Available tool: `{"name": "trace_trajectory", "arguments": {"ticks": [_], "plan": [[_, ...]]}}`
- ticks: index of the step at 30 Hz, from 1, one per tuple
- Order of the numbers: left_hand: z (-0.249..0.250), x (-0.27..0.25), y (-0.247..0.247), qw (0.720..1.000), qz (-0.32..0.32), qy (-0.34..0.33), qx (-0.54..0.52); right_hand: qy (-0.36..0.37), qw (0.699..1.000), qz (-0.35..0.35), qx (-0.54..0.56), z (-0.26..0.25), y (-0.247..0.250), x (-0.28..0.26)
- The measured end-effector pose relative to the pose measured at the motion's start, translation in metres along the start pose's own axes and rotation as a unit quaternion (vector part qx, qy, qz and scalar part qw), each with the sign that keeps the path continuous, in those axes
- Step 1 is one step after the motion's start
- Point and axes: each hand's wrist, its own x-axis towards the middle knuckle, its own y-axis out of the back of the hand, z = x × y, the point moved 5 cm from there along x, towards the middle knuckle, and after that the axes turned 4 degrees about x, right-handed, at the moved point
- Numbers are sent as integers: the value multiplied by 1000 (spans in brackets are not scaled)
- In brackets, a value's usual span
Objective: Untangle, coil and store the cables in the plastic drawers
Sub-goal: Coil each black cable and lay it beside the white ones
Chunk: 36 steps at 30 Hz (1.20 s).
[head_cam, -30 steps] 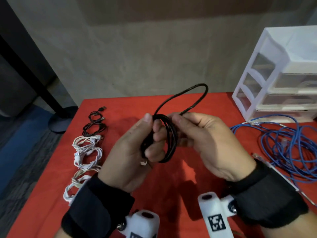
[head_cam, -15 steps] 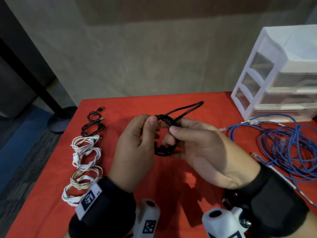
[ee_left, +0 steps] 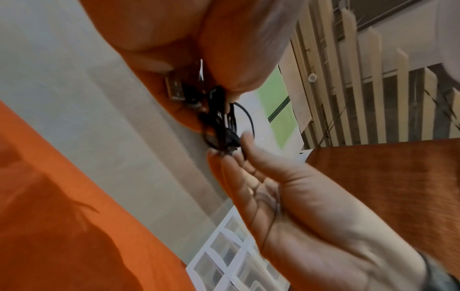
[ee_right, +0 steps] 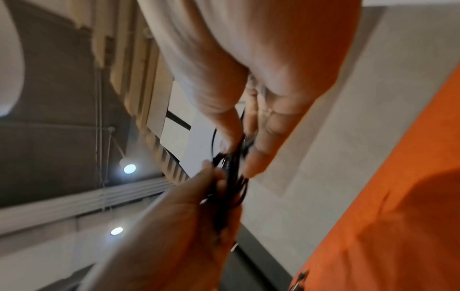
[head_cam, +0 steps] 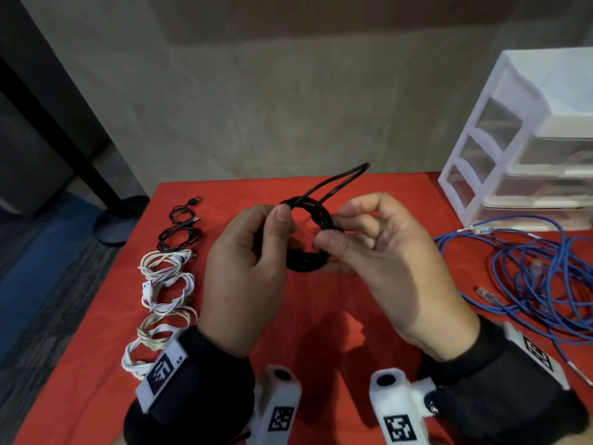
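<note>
A black cable [head_cam: 308, 261] is wound into a small coil held above the red table [head_cam: 321, 332]. My left hand [head_cam: 272, 239] grips the coil's left side, thumb on top. My right hand [head_cam: 340, 234] pinches the coil's right side between thumb and fingers. A narrow free loop [head_cam: 349, 175] sticks out from the coil toward the back. In the left wrist view a USB plug [ee_left: 174, 88] lies against the left fingers beside the black cable [ee_left: 221, 120]. The right wrist view shows the right fingertips [ee_right: 251, 161] on the black cable [ee_right: 231, 183]. The plastic drawers [head_cam: 513, 139] stand back right.
A loose tangle of blue cable [head_cam: 545, 277] lies on the table's right side in front of the drawers. Down the left edge lies a row of coiled white cables [head_cam: 167, 284] and coiled black cables [head_cam: 181, 226]. A dark stand base [head_cam: 118, 220] is on the floor at left.
The free loop has grown narrower and flatter. The coil has turned to face the camera more. My right hand has shifted its pinch along the coil, and its outer fingers have spread.
</note>
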Motion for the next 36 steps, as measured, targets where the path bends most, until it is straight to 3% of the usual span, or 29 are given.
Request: {"name": "trace_trajectory", "arguments": {"ticks": [5, 7, 10, 12, 14, 16, 18, 21, 23, 32, 36], "plan": [[-3, 5, 5, 1000, 11, 17, -14, 15, 993, 4, -120, -1, 18, 6], [-13, 14, 19, 998, 45, 47, -24, 35, 985, -4, -170, -9, 31, 10], [-28, 26, 47, 979, 117, 140, -96, 93, 945, -4, -315, -25, 62, 18], [-32, 27, 47, 962, 110, 188, -166, 95, 906, 5, -412, -24, 74, 19], [-31, 23, 33, 937, 82, 227, -251, 73, 892, 13, -446, -15, 74, 18], [-27, 17, 15, 899, 45, 271, -342, 32, 935, 15, -352, -3, 65, 16], [-22, 12, -1, 850, 15, 304, -430, -15, 989, 25, -143, 5, 52, 12], [-16, 5, -15, 796, 6, 338, -502, -41, 990, 32, 128, 4, 28, 8], [-13, 2, -19, 777, 10, 351, -521, -52, 976, 32, 211, 4, 19, 8], [-15, -5, -27, 732, 21, 410, -544, -104, 944, 43, 312, 14, 4, 4], [-9, -6, -31, 742, -7, 383, -550, -115, 951, 33, 284, 28, -6, 0]]}}
